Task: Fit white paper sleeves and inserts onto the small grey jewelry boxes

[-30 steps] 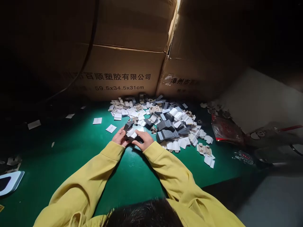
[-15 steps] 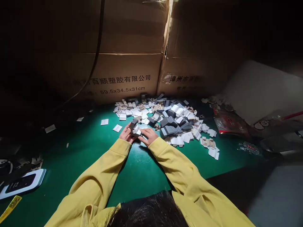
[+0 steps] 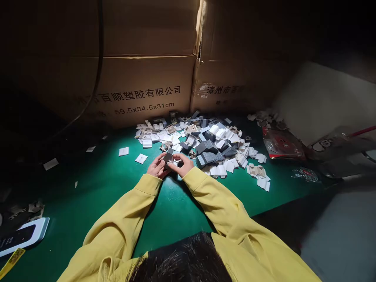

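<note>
My left hand (image 3: 156,166) is closed around a small dark grey box (image 3: 168,155), which is tilted up between the fingers. From the other side, my right hand (image 3: 182,164) pinches at the box's lower right, where a little white shows. The fingers hide most of its inside, so I cannot tell how far the lid stands apart. Just beyond my hands spreads a heap of similar dark grey boxes (image 3: 207,158) mixed with folded white paper pieces (image 3: 219,171). Some grey-brown card inserts (image 3: 171,129) lie among them.
Large cardboard cartons (image 3: 141,82) wall off the back of the green tabletop (image 3: 173,211). A white-framed device (image 3: 41,231) and a yellow strip (image 3: 11,263) lie at the left. Loose white cards (image 3: 141,158) lie left of the heap; a red plastic packet (image 3: 280,145) is at the right.
The small box has turned upright in my fingers, and less of its white inside shows. My right fingers have curled in closer against it. The whole view has shifted slightly.
</note>
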Action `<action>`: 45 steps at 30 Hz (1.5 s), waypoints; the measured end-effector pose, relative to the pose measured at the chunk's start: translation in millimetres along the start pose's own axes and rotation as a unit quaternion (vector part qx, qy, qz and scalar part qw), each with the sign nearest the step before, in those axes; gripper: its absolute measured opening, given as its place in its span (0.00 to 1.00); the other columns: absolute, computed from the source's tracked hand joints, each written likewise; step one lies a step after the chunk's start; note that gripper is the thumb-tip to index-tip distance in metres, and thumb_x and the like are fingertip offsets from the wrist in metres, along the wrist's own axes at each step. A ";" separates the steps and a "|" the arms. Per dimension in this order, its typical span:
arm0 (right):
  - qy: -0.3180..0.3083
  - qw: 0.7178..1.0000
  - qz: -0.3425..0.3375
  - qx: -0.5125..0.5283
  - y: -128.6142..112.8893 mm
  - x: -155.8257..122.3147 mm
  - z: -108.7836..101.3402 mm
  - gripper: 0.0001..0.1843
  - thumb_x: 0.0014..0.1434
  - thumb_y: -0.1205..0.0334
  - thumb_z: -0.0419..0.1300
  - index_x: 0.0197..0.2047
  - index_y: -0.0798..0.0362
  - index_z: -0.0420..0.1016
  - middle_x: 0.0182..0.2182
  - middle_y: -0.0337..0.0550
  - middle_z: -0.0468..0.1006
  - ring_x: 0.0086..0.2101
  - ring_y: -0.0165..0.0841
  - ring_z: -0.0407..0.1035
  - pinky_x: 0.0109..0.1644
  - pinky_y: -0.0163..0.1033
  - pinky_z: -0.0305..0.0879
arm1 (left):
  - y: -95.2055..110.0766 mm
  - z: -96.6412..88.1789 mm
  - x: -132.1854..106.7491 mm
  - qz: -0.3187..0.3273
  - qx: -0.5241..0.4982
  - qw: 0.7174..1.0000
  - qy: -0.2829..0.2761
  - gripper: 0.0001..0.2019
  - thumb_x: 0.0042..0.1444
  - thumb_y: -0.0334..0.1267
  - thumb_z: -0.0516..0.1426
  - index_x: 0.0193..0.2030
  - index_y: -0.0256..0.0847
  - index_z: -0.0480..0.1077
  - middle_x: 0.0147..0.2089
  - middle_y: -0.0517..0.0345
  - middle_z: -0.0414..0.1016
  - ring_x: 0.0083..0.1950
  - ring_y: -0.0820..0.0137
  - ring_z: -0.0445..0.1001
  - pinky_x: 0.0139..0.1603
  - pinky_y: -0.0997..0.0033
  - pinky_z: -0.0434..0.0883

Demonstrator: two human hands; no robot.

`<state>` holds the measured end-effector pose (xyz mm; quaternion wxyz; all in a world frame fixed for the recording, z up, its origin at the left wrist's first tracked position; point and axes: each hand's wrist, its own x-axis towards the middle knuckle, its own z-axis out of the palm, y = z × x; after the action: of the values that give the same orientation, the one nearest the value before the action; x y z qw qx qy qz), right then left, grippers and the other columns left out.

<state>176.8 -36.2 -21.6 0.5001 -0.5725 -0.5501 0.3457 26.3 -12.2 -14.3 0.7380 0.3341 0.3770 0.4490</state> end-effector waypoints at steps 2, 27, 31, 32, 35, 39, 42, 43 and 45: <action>-0.006 0.999 0.021 0.033 -0.3 0.0 -0.8 0.21 0.49 0.54 0.68 0.46 0.50 0.74 0.41 0.44 0.81 0.43 0.35 0.75 0.51 0.44 0.73 | 0.7 1.1 -0.6 0.000 0.005 1.000 0.006 0.32 0.42 0.48 0.71 0.56 0.44 0.72 0.55 0.49 0.76 0.48 0.63 0.77 0.45 0.66 0.76; -0.103 0.973 -0.102 -0.179 -1.0 9.0 -9.4 0.10 0.55 0.58 0.65 0.40 0.49 0.80 0.36 0.43 0.73 0.43 0.38 0.67 0.47 0.42 0.67 | 1.5 8.9 -6.3 -0.017 0.040 0.999 0.017 0.36 0.41 0.51 0.71 0.58 0.42 0.73 0.58 0.44 0.75 0.51 0.58 0.78 0.41 0.67 0.79; -0.076 0.980 -0.059 -0.176 -0.5 8.6 -3.3 0.07 0.54 0.58 0.64 0.37 0.49 0.79 0.34 0.40 0.71 0.36 0.33 0.67 0.41 0.38 0.66 | 1.0 9.8 -6.6 -0.016 0.049 0.998 0.021 0.37 0.41 0.52 0.70 0.58 0.40 0.73 0.58 0.42 0.75 0.53 0.56 0.77 0.40 0.69 0.78; -0.075 0.980 -0.050 -0.177 -1.2 8.7 -2.7 0.07 0.53 0.58 0.65 0.36 0.50 0.79 0.33 0.40 0.70 0.34 0.32 0.66 0.39 0.38 0.66 | 0.5 9.8 -6.5 -0.015 0.051 0.998 0.022 0.37 0.40 0.52 0.71 0.58 0.39 0.73 0.58 0.42 0.75 0.54 0.56 0.76 0.40 0.69 0.78; -0.078 0.975 -0.063 -0.198 -4.3 8.2 -4.7 0.07 0.52 0.60 0.66 0.35 0.51 0.79 0.32 0.40 0.71 0.36 0.34 0.64 0.42 0.39 0.66 | -1.3 8.5 -5.8 -0.014 0.055 0.998 0.028 0.39 0.39 0.53 0.71 0.58 0.38 0.73 0.57 0.41 0.76 0.55 0.54 0.76 0.41 0.68 0.78; -0.089 0.966 -0.106 -0.218 -3.8 5.9 -10.1 0.08 0.54 0.58 0.64 0.38 0.50 0.79 0.37 0.43 0.73 0.42 0.37 0.63 0.48 0.43 0.66 | -3.3 5.1 -4.7 -0.019 0.057 0.998 0.029 0.38 0.39 0.52 0.71 0.58 0.38 0.73 0.55 0.42 0.77 0.53 0.54 0.77 0.41 0.67 0.78; -0.097 0.962 -0.121 -0.226 0.8 5.0 -9.9 0.09 0.56 0.59 0.63 0.39 0.52 0.80 0.39 0.46 0.73 0.43 0.38 0.63 0.49 0.44 0.67 | -3.9 3.2 -4.3 -0.028 0.051 0.998 0.020 0.36 0.40 0.50 0.71 0.58 0.38 0.73 0.54 0.43 0.77 0.50 0.57 0.78 0.39 0.67 0.78; -0.097 0.960 -0.126 -0.228 2.6 4.8 -8.9 0.09 0.56 0.59 0.63 0.39 0.52 0.80 0.40 0.46 0.72 0.43 0.38 0.64 0.49 0.44 0.67 | -4.0 2.8 -4.2 -0.029 0.043 0.999 0.016 0.36 0.41 0.49 0.71 0.58 0.38 0.73 0.54 0.44 0.77 0.49 0.58 0.78 0.39 0.67 0.79; -0.087 0.959 -0.137 -0.234 5.8 3.8 -6.0 0.09 0.56 0.58 0.63 0.40 0.51 0.80 0.41 0.46 0.72 0.43 0.38 0.64 0.49 0.43 0.67 | -4.0 2.5 -4.0 -0.030 0.024 0.999 0.007 0.35 0.43 0.48 0.70 0.58 0.39 0.72 0.54 0.44 0.77 0.48 0.60 0.78 0.40 0.66 0.79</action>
<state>184.7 -33.0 -25.0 0.3449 -0.5599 -0.7306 0.1840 28.8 -17.7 -15.3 0.7405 0.3367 0.4025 0.4199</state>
